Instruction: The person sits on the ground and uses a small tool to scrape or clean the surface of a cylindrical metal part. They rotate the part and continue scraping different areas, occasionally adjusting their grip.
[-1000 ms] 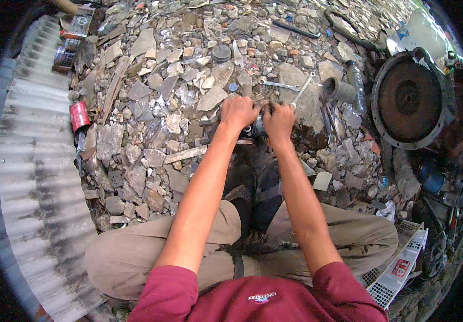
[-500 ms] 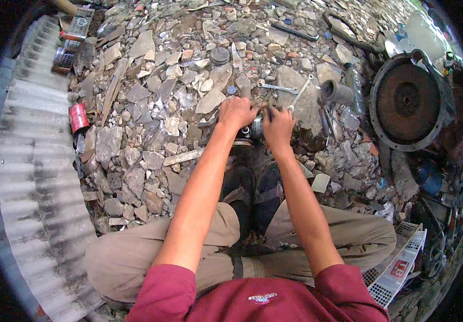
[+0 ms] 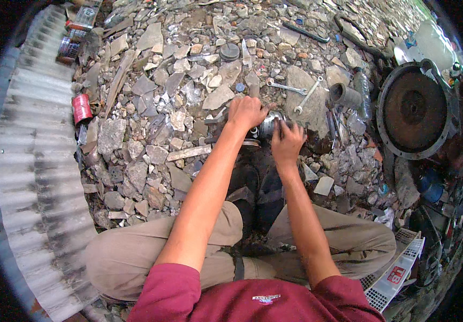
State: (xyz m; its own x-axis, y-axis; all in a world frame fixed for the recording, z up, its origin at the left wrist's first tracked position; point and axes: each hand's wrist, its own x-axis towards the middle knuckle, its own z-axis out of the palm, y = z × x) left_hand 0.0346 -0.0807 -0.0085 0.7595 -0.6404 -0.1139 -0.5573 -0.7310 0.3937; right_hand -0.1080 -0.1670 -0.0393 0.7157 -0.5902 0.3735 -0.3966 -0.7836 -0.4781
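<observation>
My left hand (image 3: 246,111) grips the top of a dirty metal mechanical part (image 3: 263,124), a rounded housing with a ring-like lower end, standing on the ground just beyond my dark footwear. My right hand (image 3: 288,138) is at the part's right side, fingers bent and touching it. The fingers of both hands hide some of it. Just beyond lie a combination wrench (image 3: 288,87) and a longer wrench (image 3: 306,96) on a flat stone.
Broken stone and rubble (image 3: 140,134) cover the ground. Corrugated sheeting (image 3: 41,193) runs along the left, near a red can (image 3: 82,109). To the right are a large rusty metal disc (image 3: 413,107), a grey pipe piece (image 3: 344,95), a plastic bottle (image 3: 362,96) and a white plastic crate (image 3: 390,276).
My right hand has moved a little down and to the right, uncovering more of the metal part's rounded top. My left hand stays on the part. The view has shifted slightly.
</observation>
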